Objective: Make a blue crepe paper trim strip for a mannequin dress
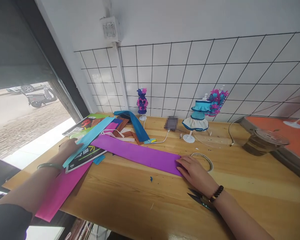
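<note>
A long purple strip (140, 155), which looks like paper or thin felt, lies slantwise across the wooden table (130, 200). My right hand (193, 170) has its fingers closed on the strip's right end. At the left, my left hand (68, 150) closes at the edge of a light blue strip (95, 131); some of its fingers are hidden. That strip lies over printed booklets (83, 158), and a pink sheet (65, 190) sticks out beneath them. Dark scissors (198, 199) lie under my right wrist. Just behind my right hand is a roll of tape (207, 160).
Toy dresses on small stands, one blue and white (197, 116) and one purple (142, 101), are near the tiled wall. A dark blue strip (137, 125) curls at the back. A lidded drink cup (262, 141) stands at the right. Blue scraps (151, 179) dot the table.
</note>
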Available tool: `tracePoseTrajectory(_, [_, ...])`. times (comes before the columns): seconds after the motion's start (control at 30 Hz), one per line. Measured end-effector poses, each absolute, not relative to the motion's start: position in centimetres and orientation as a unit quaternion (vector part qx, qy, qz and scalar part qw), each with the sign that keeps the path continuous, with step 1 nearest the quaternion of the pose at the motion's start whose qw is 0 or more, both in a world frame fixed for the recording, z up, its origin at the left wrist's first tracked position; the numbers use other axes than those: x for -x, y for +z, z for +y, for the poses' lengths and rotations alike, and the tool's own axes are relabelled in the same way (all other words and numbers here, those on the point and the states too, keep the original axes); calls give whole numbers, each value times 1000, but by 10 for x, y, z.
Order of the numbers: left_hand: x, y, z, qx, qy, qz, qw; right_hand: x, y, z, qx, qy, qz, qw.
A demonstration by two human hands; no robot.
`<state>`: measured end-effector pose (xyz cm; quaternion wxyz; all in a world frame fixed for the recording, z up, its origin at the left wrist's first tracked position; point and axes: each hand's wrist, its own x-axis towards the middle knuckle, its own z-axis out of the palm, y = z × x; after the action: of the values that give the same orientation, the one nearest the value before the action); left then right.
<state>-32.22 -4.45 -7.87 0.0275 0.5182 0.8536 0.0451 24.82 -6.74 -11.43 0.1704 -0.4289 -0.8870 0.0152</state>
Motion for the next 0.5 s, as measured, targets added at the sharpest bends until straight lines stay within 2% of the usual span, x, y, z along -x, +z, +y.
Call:
tracePoseTrajectory(0.23, [330,-69,-41,-501,24,862,73,-249,-114,-67,424,14,-889,170])
tracePoseTrajectory(0.5, [325,-54,-55,-503,62,860,63,-249,-116,-69,423,6,-888,181])
